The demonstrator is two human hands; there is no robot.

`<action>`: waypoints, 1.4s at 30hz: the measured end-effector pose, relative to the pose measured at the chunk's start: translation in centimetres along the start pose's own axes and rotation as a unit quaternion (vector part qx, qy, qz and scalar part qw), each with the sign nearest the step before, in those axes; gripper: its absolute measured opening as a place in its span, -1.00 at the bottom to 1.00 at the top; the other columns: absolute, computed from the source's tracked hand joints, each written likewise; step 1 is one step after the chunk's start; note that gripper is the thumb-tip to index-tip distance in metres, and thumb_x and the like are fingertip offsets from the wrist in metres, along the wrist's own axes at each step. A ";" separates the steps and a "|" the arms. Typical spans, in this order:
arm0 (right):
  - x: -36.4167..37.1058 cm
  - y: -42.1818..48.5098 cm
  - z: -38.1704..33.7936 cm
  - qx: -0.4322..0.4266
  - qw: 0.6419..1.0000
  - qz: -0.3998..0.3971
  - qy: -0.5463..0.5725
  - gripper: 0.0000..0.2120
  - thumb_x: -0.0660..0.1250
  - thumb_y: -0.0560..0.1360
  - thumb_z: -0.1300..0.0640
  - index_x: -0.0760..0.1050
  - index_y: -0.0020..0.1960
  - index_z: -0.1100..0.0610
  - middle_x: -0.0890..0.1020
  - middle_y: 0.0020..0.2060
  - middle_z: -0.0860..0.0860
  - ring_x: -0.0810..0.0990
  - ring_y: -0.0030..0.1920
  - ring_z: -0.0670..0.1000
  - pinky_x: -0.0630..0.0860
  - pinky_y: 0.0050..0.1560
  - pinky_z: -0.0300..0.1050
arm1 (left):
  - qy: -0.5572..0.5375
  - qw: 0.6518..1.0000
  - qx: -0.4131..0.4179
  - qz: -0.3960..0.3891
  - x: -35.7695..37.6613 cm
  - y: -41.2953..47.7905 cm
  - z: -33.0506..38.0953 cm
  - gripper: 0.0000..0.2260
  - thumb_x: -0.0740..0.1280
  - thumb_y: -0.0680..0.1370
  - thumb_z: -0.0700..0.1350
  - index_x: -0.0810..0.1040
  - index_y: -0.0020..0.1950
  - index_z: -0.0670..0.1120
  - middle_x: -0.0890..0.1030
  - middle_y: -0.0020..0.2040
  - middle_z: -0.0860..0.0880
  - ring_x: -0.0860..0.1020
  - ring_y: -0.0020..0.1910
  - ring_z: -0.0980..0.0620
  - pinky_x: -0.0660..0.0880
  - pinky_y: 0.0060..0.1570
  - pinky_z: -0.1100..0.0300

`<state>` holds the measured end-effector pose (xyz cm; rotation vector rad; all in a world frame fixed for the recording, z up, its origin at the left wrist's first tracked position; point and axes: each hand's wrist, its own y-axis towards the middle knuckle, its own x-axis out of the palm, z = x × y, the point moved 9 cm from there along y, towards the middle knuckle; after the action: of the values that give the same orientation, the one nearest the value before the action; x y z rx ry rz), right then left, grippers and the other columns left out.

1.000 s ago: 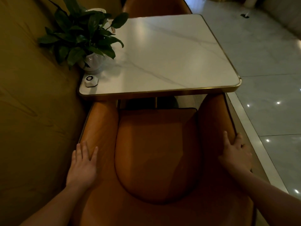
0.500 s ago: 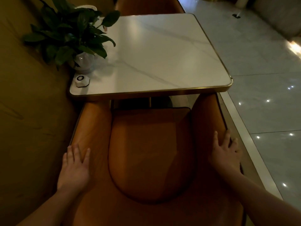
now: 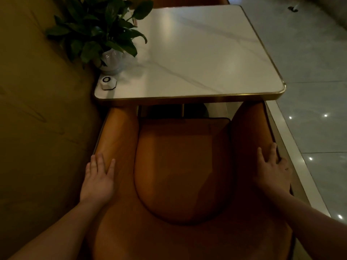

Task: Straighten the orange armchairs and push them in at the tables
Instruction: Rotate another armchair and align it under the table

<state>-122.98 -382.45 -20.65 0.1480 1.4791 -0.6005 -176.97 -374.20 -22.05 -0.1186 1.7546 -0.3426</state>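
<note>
An orange armchair (image 3: pixel 180 166) stands in front of me, facing a white marble table (image 3: pixel 197 53) with a gold rim. The front ends of its arms reach under the table's near edge. My left hand (image 3: pixel 97 179) lies flat on the left armrest, fingers apart. My right hand (image 3: pixel 272 169) rests on the right armrest, with its outer fingers curled over the outside edge. The back of a second orange armchair (image 3: pixel 187 0) shows beyond the table's far edge.
A potted green plant (image 3: pixel 101 32) and a small white call button (image 3: pixel 108 82) sit at the table's left corner. An olive upholstered wall (image 3: pixel 41 109) runs close along the chair's left. On the right a raised kerb (image 3: pixel 293 147) borders the glossy tiled floor (image 3: pixel 319 72).
The view has shifted a little. Both hands stay on the armrests, and the chair keeps about the same distance to the table edge.
</note>
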 end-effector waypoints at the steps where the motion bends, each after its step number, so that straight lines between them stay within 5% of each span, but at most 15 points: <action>1: 0.1 -0.2 0.0 0.001 1.000 -0.003 0.001 -0.02 0.44 0.47 0.03 -0.24 0.58 -0.06 -0.40 0.53 0.11 0.06 0.48 0.37 0.28 0.40 0.35 | -0.006 1.000 0.001 -0.002 0.0 0.0 -0.1 -0.35 0.09 0.64 0.01 -0.23 0.57 -0.12 -0.33 0.52 -0.40 -0.30 0.53 -0.38 -0.22 0.52 -0.19; 8: 0.1 0.0 -0.2 -0.001 1.000 0.005 -0.026 0.04 0.46 0.44 -0.03 -0.26 0.58 0.00 -0.40 0.52 0.20 0.06 0.47 0.38 0.31 0.37 0.34 | 0.012 0.999 0.023 0.032 -0.2 0.2 0.0 -0.31 0.30 0.57 0.05 0.05 0.59 -0.13 -0.15 0.54 -0.41 -0.14 0.55 -0.41 -0.08 0.51 -0.25; 15: -0.1 0.2 0.3 -0.009 0.999 -0.031 -0.002 -0.05 0.41 0.49 0.03 -0.22 0.59 -0.09 -0.41 0.53 0.11 0.04 0.48 0.37 0.31 0.39 0.34 | -0.004 0.998 -0.044 -0.046 0.0 -0.7 0.6 -0.23 0.20 0.57 0.21 -0.14 0.63 0.00 -0.28 0.58 -0.31 -0.30 0.54 -0.34 -0.15 0.48 -0.32; 26: 0.5 0.6 0.6 -0.030 0.999 -0.008 0.024 -0.01 0.43 0.46 -0.05 -0.23 0.59 -0.08 -0.43 0.52 0.14 0.07 0.47 0.32 0.33 0.41 0.26 | 0.044 0.991 -0.061 -0.113 0.8 -1.9 0.7 -0.30 0.13 0.59 0.05 -0.24 0.60 0.10 -0.48 0.52 -0.22 -0.42 0.51 -0.29 -0.22 0.45 -0.35; 31: -0.3 0.3 0.5 -0.027 0.999 -0.033 0.003 -0.11 0.34 0.54 -0.03 -0.24 0.59 -0.07 -0.41 0.52 0.19 0.01 0.50 0.33 0.32 0.43 0.23 | 0.045 0.991 -0.065 -0.105 -0.1 -1.9 1.2 -0.28 0.15 0.57 0.20 -0.14 0.62 0.10 -0.35 0.58 -0.22 -0.32 0.54 -0.30 -0.21 0.48 -0.28; 36: -0.8 0.5 -0.5 -0.056 0.997 -0.021 -0.049 -0.23 0.23 0.58 -0.07 -0.15 0.61 0.00 -0.31 0.57 0.18 -0.26 0.54 0.33 -0.02 0.54 0.29 | -0.005 0.996 -0.070 -0.063 -0.9 -1.7 0.9 -0.31 0.16 0.56 0.24 0.00 0.62 0.09 -0.19 0.62 -0.17 -0.22 0.58 -0.23 -0.13 0.52 -0.21; 42: -2.1 -1.6 -5.1 -0.116 0.993 -0.008 0.007 -0.29 0.24 0.57 -0.14 0.00 0.60 -0.03 -0.10 0.61 0.05 -0.16 0.58 0.20 -0.03 0.57 0.17 | -0.071 0.994 -0.069 -0.050 -2.3 -2.8 1.7 -0.32 0.15 0.57 0.24 -0.01 0.63 0.11 0.06 0.61 -0.13 0.01 0.58 -0.16 0.07 0.51 -0.14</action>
<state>-128.13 -380.89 -18.75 -0.0409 1.5527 -0.4366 -175.15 -376.57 -19.33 -0.3243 1.6346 -0.2782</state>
